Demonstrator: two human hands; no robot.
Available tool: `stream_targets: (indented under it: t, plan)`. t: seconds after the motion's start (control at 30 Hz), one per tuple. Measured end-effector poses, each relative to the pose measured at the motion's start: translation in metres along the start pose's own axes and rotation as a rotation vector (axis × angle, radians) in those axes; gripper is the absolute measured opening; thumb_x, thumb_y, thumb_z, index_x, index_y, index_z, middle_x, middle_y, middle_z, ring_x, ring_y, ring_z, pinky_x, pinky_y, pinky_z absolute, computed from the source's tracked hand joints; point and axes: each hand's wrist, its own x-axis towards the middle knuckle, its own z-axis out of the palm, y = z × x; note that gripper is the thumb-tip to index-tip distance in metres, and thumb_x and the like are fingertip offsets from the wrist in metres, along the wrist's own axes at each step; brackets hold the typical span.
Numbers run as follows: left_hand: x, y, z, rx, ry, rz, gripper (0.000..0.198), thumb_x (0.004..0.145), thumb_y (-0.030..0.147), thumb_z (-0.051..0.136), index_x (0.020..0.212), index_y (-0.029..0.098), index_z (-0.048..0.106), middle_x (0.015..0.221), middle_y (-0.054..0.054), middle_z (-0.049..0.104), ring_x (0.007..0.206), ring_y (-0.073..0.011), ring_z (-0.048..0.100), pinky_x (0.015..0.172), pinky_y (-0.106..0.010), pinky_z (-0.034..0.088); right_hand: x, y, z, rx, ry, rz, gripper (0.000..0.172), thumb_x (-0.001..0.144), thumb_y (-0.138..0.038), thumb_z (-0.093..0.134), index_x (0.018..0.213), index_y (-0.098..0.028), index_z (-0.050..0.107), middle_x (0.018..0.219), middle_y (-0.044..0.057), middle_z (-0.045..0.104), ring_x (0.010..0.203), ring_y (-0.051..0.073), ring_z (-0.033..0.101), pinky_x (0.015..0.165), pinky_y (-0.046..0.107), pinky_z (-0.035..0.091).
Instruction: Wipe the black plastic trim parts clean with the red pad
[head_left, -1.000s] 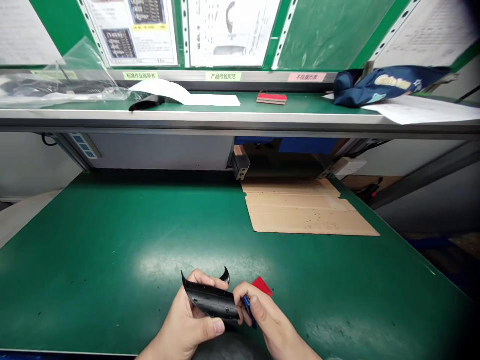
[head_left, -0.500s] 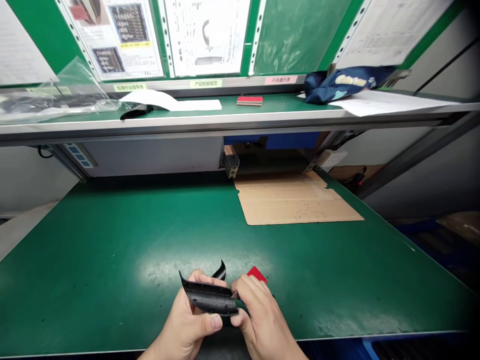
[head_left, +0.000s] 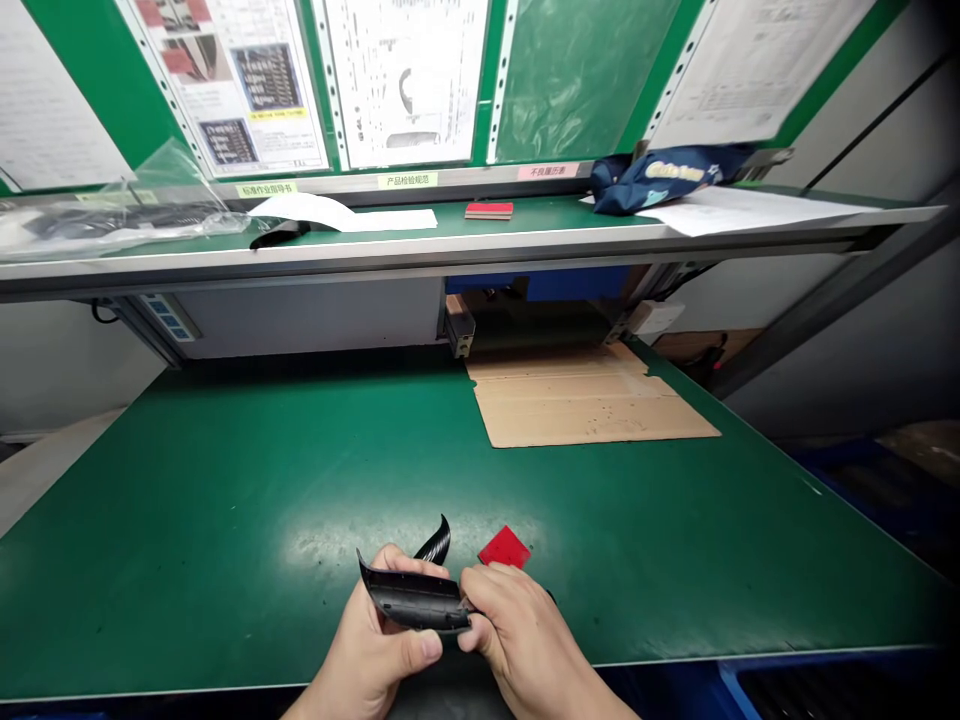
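A curved black plastic part (head_left: 411, 598) is held at the near edge of the green table (head_left: 225, 500). My left hand (head_left: 375, 655) grips it from below, thumb on its front face. My right hand (head_left: 517, 640) pinches its right end with closed fingers; whether it still hides the small blue tool is not visible. A thin curved black piece (head_left: 435, 540) sticks up just behind the part. A small red square (head_left: 505, 548) lies on the table right beyond my right hand.
A flat cardboard sheet (head_left: 585, 405) lies at the back right of the table. The upper shelf (head_left: 450, 240) carries a plastic bag (head_left: 112, 205), white papers (head_left: 345, 213), a red block (head_left: 489, 210) and a blue pouch (head_left: 667, 175). Instruction sheets hang behind.
My right hand has closed in on the part's right end and the blue tool it showed is out of sight. The view tilted, and the red square now lies uncovered.
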Motion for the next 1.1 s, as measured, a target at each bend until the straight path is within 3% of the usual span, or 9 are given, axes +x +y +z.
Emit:
stream_targets:
  t: [0.17, 0.27, 0.47, 0.6, 0.7, 0.8, 0.93, 1.03, 1.1]
  plan:
    - [-0.007, 0.001, -0.001, 0.104, 0.041, 0.022, 0.045, 0.06, 0.024, 0.084, 0.095, 0.022, 0.056, 0.101, -0.005, 0.065, 0.093, -0.0201, 0.061, 0.083, -0.032, 0.044, -0.003, 0.004, -0.001, 0.198, -0.162, 0.055, 0.054, 0.089, -0.07, 0.024, 0.066, -0.022, 0.032, 0.062, -0.004, 0.039, 0.059, 0.013, 0.038, 0.059, 0.028, 0.025]
    - [-0.006, 0.006, 0.0, 0.15, 0.065, 0.031, 0.043, 0.061, 0.02, 0.081, 0.095, 0.022, 0.054, 0.101, -0.004, 0.064, 0.092, -0.0183, 0.059, 0.083, -0.03, 0.043, -0.007, 0.012, -0.006, 0.568, -0.27, 0.115, 0.051, 0.09, -0.066, 0.033, 0.065, -0.021, 0.036, 0.062, -0.005, 0.034, 0.058, 0.012, 0.032, 0.056, 0.027, 0.023]
    - [0.011, 0.01, -0.006, 0.092, 0.341, -0.114, 0.02, 0.073, 0.012, 0.052, 0.086, 0.022, 0.041, 0.089, -0.002, 0.053, 0.087, -0.0158, 0.057, 0.085, -0.035, 0.046, -0.009, 0.042, -0.026, 0.892, -0.113, 0.188, 0.057, 0.088, -0.07, 0.009, 0.078, -0.023, 0.04, 0.062, -0.004, 0.036, 0.054, 0.013, 0.032, 0.055, 0.028, 0.031]
    - [0.033, -0.005, -0.018, 0.293, 0.348, -0.155, 0.019, 0.071, 0.013, 0.043, 0.087, 0.023, 0.038, 0.075, 0.003, 0.045, 0.066, -0.0113, 0.051, 0.071, -0.029, 0.045, -0.004, 0.071, -0.038, 0.487, 0.01, 0.319, 0.045, 0.087, -0.066, 0.032, 0.09, -0.024, 0.048, 0.068, -0.001, 0.048, 0.059, 0.015, 0.041, 0.058, 0.029, 0.038]
    - [0.05, -0.018, -0.025, 0.528, 0.251, -0.202, 0.016, 0.071, 0.014, 0.043, 0.085, 0.022, 0.046, 0.065, 0.005, 0.044, 0.058, -0.0126, 0.047, 0.062, -0.028, 0.04, -0.005, 0.089, -0.031, 0.189, 0.031, 0.401, 0.035, 0.08, -0.052, 0.056, 0.064, -0.022, 0.05, 0.063, 0.0, 0.05, 0.061, 0.017, 0.045, 0.059, 0.029, 0.035]
    - [0.061, -0.026, -0.026, 0.824, 0.15, -0.191, 0.013, 0.069, 0.014, 0.054, 0.079, 0.021, 0.057, 0.069, 0.001, 0.053, 0.07, -0.0181, 0.052, 0.073, -0.033, 0.04, -0.014, 0.093, -0.013, 0.117, 0.037, 0.448, 0.036, 0.078, -0.048, 0.06, 0.056, -0.022, 0.049, 0.056, -0.001, 0.05, 0.057, 0.017, 0.046, 0.056, 0.029, 0.034]
    - [0.073, -0.035, -0.022, 1.135, 0.173, -0.15, 0.037, 0.055, 0.013, 0.073, 0.09, 0.019, 0.063, 0.103, -0.01, 0.057, 0.102, -0.0344, 0.051, 0.096, -0.046, 0.029, -0.025, 0.09, 0.003, 0.109, 0.055, 0.476, 0.029, 0.082, -0.05, 0.055, 0.1, -0.026, 0.06, 0.089, 0.003, 0.069, 0.078, 0.022, 0.062, 0.069, 0.03, 0.047]
    - [0.082, -0.042, -0.022, 1.224, 0.181, -0.175, 0.041, 0.042, 0.001, 0.075, 0.079, 0.014, 0.064, 0.101, -0.017, 0.058, 0.107, -0.0453, 0.048, 0.098, -0.055, 0.024, -0.028, 0.089, 0.009, 0.157, 0.099, 0.504, 0.042, 0.087, -0.052, 0.047, 0.121, -0.026, 0.051, 0.108, 0.006, 0.068, 0.095, 0.023, 0.064, 0.083, 0.033, 0.05]
    - [0.087, -0.041, -0.025, 1.212, 0.157, -0.154, 0.032, 0.047, 0.003, 0.074, 0.075, 0.014, 0.064, 0.098, -0.017, 0.059, 0.11, -0.0447, 0.047, 0.1, -0.054, 0.023, -0.029, 0.086, 0.012, 0.204, 0.148, 0.497, 0.045, 0.09, -0.053, 0.043, 0.126, -0.026, 0.047, 0.119, 0.008, 0.064, 0.108, 0.024, 0.06, 0.092, 0.035, 0.048]
